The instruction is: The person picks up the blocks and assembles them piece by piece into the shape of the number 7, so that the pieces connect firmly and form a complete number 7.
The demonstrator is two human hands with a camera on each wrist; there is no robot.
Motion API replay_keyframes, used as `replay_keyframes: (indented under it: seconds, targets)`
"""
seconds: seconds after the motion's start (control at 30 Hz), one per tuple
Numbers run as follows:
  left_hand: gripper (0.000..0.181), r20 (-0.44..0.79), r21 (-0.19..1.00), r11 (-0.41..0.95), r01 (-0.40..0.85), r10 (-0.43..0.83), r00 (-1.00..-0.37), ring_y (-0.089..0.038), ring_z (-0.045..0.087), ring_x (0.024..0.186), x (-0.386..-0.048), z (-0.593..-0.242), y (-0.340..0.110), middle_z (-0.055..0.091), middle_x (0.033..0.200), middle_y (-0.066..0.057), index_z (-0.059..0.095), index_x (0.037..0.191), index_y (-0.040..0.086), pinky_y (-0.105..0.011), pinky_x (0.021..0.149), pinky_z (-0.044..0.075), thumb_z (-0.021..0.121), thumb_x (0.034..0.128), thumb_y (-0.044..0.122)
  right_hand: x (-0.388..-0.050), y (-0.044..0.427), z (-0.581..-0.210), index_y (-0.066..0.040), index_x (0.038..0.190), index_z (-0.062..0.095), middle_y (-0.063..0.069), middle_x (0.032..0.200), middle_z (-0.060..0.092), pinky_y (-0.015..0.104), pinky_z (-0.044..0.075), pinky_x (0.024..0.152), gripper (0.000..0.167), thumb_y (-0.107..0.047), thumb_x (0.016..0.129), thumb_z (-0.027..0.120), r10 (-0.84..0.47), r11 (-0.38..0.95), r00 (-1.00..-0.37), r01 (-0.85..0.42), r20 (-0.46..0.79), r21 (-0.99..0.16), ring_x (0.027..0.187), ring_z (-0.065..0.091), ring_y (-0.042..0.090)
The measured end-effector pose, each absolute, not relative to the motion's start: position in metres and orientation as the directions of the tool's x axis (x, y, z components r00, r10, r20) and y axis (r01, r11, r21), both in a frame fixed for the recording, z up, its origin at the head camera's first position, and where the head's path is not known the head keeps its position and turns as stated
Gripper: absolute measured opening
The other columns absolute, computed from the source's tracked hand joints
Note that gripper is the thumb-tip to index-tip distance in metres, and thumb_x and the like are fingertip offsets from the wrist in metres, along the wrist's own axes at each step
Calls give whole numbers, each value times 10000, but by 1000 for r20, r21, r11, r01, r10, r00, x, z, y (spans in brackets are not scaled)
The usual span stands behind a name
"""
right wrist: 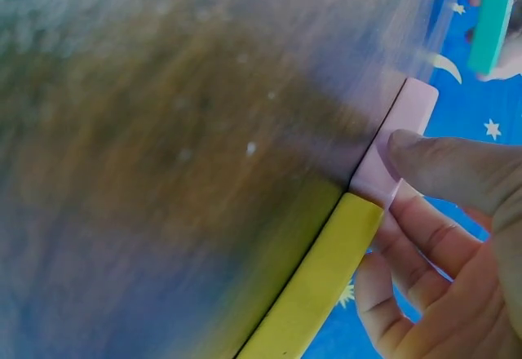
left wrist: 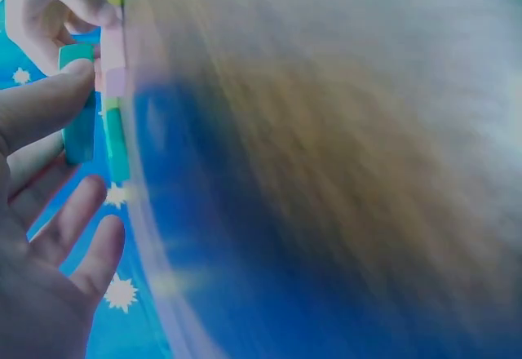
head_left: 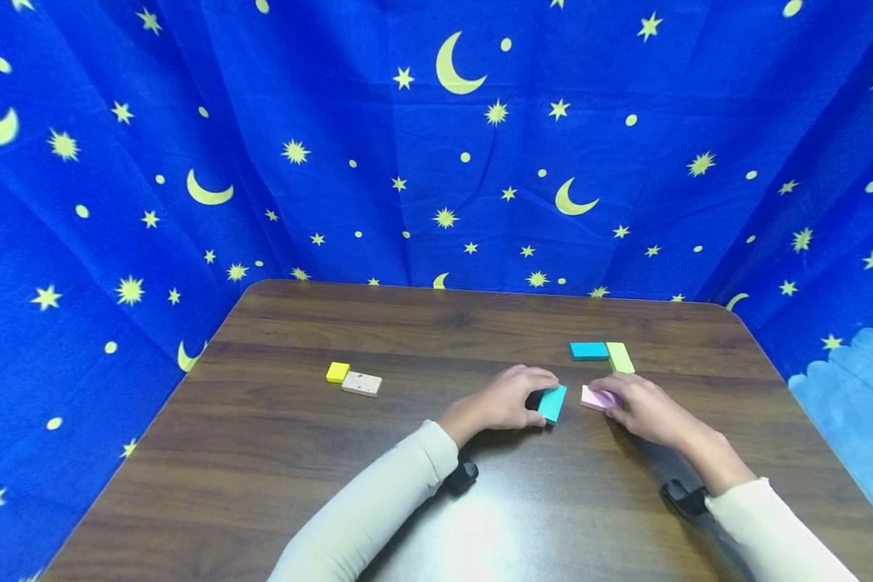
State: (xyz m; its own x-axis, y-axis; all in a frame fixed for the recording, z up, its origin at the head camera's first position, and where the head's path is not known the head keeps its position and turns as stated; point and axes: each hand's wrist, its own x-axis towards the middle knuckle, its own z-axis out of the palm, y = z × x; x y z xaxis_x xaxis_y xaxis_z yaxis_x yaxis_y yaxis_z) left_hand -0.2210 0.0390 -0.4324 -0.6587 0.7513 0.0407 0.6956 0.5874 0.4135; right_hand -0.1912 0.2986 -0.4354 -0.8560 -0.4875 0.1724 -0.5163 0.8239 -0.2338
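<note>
At table (head_left: pixel 262 453): my left hand (head_left: pixel 505 402) pinches turquoise block (head_left: pixel 552 404), right hand (head_left: pixel 651 410) pinches pink block (head_left: pixel 594 397); teal block (head_left: pixel 588 352) and lime block (head_left: pixel 620 357) touch just beyond.

Head view: we look forward and down across the table (head_left: pixel 466 331); wrist views — low, close — we share the pink block (right wrist: pixel 378 159).

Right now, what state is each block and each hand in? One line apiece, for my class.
Left hand: pinching the turquoise block.
Turquoise block: held, seemingly off the table.
Right hand: gripping the pink block.
Pink block: held, lying flat.
Blue block: lying flat, beside the green block.
Green block: lying flat.
Yellow block: lying flat, beside the speckled block.
Speckled block: lying flat.
</note>
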Motion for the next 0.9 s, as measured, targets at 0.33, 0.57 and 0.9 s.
replay_keyframes:
  seconds: [0.33,0.57,0.9]
  targets:
    - [570,72,431,548,717,771,-633,-154,473,1397,-203,-423,6,541,1482,19,553,1415,144,-316,1200,333,747,890,254,-193,299,-434,-9,1133,696,141,1033,726,517,556,844,332,19,805,733,-518,803,-828,-557,214,-210,947,685,311]
    - [575,122,454,511,730,776,-619,-195,484,1390,-189,-423,-23,551,1473,-20,561,1404,118,-360,1189,360,762,876,230,-193,298,-434,2,1143,691,179,1073,725,549,545,881,345,15,800,732,-524,802,-828,-559,202,-211,993,683,362]
    - [573,115,461,549,697,742,-661,-208,516,1354,-173,-430,-76,566,1455,-10,577,1389,139,-420,1148,412,774,863,250,-193,299,-435,5,1138,693,185,1073,725,552,546,878,331,7,809,727,-522,802,-828,-558,205,-213,990,684,367]
